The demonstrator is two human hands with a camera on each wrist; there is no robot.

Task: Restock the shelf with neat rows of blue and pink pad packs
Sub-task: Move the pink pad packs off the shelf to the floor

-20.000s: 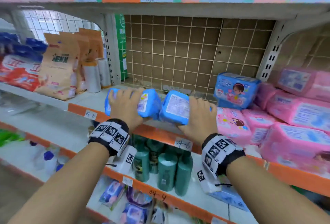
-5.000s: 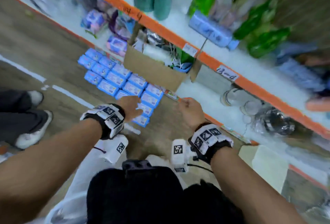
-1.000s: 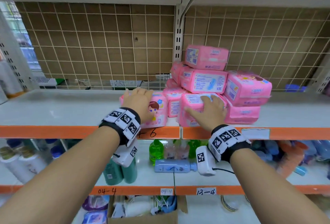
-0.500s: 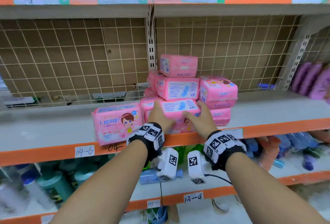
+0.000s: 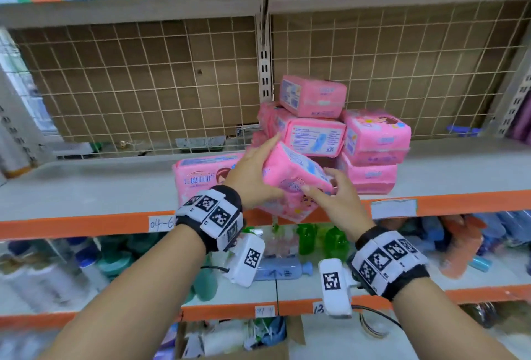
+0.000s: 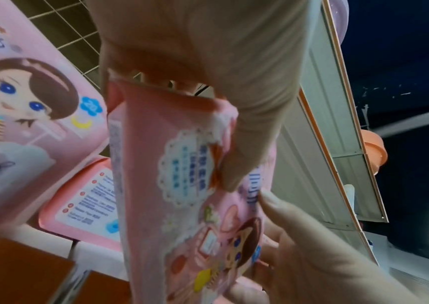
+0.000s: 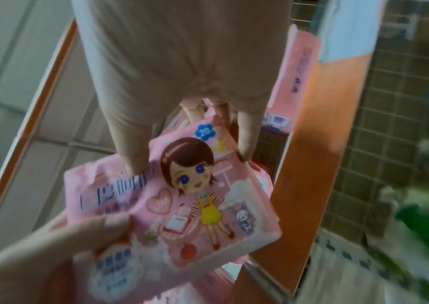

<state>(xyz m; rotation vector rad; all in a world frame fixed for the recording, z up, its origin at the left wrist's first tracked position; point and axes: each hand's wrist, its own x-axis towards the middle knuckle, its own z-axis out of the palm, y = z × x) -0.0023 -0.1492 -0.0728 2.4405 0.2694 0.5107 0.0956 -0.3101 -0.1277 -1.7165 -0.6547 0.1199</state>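
Note:
I hold one pink pad pack tilted just above the shelf's front edge. My left hand grips its left end and my right hand grips its right end. The left wrist view has the held pack side-on; in the right wrist view its printed girl faces the camera. Behind it a loose pile of pink packs leans unevenly, one pack on top. Another pink pack stands upright at my left wrist. No blue packs show on this shelf.
The grey shelf has an orange front edge and a wire grid back. Purple packs sit at the far right. The lower shelf holds green bottles and other bottles.
Half a second ago both hands lay on the front pack of the pile. Now that pack is off the shelf and tilted between my hands.

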